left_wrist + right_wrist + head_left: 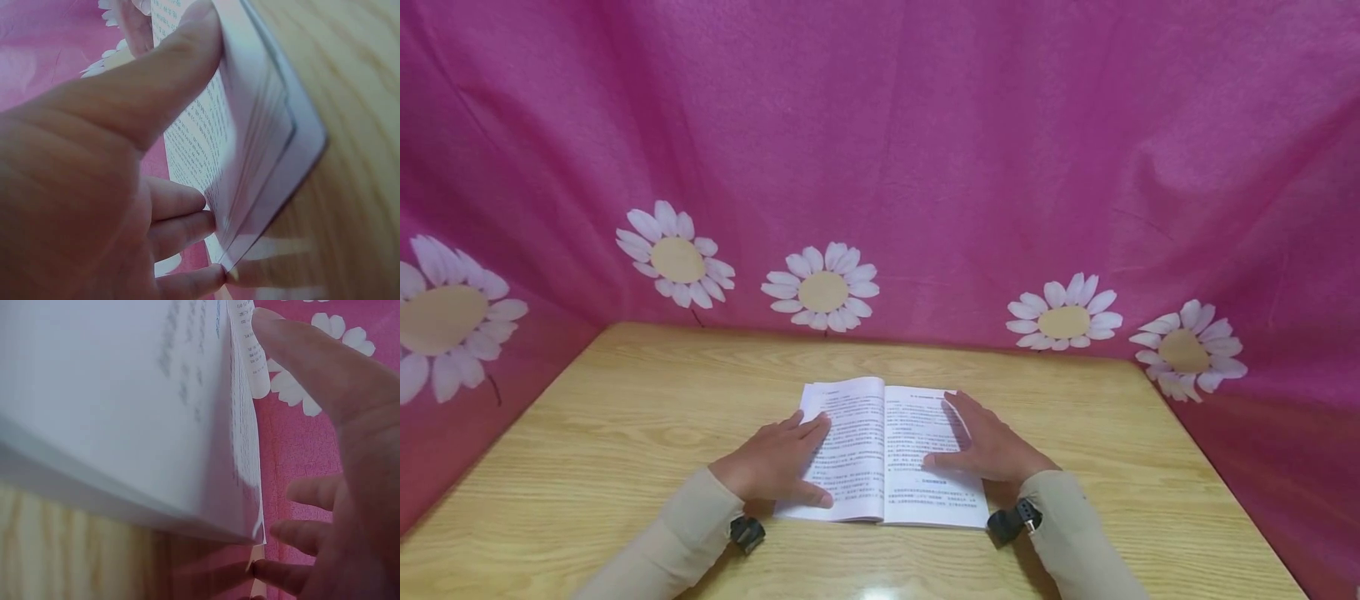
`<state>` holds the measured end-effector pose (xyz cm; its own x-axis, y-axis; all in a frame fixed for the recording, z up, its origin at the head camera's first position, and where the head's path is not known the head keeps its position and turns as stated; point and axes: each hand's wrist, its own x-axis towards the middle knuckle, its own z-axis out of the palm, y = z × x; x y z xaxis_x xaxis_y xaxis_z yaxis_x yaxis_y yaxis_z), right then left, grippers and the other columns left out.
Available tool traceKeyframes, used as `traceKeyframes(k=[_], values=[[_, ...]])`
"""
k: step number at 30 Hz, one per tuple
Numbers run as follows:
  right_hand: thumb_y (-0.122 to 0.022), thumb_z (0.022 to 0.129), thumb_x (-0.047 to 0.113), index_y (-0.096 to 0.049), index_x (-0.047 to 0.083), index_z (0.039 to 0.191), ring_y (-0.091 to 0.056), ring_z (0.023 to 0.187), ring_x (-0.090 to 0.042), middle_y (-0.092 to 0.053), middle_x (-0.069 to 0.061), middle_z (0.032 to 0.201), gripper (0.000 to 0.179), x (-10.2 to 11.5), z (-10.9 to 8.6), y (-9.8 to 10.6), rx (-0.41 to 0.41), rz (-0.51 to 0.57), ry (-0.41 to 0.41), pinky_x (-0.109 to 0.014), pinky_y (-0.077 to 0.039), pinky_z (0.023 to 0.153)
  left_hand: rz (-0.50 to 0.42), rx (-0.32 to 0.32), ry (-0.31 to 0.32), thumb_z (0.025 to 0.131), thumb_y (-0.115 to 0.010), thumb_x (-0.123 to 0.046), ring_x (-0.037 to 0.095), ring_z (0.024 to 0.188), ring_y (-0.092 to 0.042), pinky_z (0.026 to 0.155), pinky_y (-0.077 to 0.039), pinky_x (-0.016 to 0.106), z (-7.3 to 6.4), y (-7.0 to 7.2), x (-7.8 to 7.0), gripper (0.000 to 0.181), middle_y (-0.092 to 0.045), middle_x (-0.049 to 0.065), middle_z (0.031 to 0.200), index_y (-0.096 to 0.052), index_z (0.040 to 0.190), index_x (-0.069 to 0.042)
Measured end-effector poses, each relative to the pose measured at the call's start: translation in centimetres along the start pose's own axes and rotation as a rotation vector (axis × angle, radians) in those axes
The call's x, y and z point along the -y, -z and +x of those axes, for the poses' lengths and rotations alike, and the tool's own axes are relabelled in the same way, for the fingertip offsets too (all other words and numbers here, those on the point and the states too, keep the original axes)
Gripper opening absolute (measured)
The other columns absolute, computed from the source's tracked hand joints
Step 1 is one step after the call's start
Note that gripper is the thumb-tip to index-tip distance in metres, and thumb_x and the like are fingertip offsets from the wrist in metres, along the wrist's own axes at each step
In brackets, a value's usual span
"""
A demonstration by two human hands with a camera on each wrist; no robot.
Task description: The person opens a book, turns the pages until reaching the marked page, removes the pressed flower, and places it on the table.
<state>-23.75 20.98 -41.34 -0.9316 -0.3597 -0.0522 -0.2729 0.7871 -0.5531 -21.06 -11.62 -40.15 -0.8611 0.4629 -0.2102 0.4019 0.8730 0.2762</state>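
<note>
An open book (850,450) with printed pages lies on the wooden table, its spine fold running up the middle. My left hand (782,462) rests on the left page, thumb near the lower part and fingers spread toward the outer edge. In the left wrist view the thumb (187,47) lies across the page, and the fingertips touch the outer edge of the page stack (262,125). My right hand (992,442) lies over the outer side of the right page (112,394), its fingers spread and fairly straight, the thumb pointing inward over the text.
The wooden table (647,417) extends around the book. Behind it and at both sides hangs a magenta cloth (925,167) printed with large white daisies. Each wrist carries a small black camera (747,533) on a strap, close to the book's lower corners.
</note>
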Motion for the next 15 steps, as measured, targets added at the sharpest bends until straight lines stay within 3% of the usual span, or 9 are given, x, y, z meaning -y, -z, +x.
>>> traceKeyframes(k=[15], values=[[-0.073,0.066,0.07,-0.024,0.015,0.154,-0.02,0.144,-0.036,-0.017,-0.009,0.16,0.115,-0.18,-0.01,0.07,0.008,-0.039,-0.022,-0.061,-0.021,0.11,0.022,0.001,-0.02,0.07,-0.07,-0.068,0.037,0.146,-0.014,0.112,-0.021,0.057,0.04,-0.09,0.2,0.11,-0.023,0.002,0.159,-0.025,0.153,-0.012]])
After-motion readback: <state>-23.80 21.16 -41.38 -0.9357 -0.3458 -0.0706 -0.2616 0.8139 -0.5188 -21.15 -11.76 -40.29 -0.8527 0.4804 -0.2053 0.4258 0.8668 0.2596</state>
